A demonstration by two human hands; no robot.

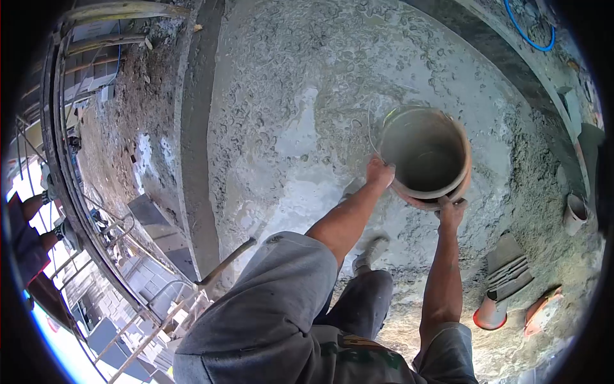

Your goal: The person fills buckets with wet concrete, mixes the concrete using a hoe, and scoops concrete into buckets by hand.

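Bucket is over wet concrete, the left hand grasping its left side, the right hand its near edge. Concrete around it lies spread, seemingly unsmoothed; whether the bucket is emptied is unclear.

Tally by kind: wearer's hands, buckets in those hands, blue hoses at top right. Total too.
Wearer's hands: 2 (left hand, right hand)
Held bucket: 1 (can't tell if another is nested beneath)
Blue hose: 1
Total: 4, counting one bucket
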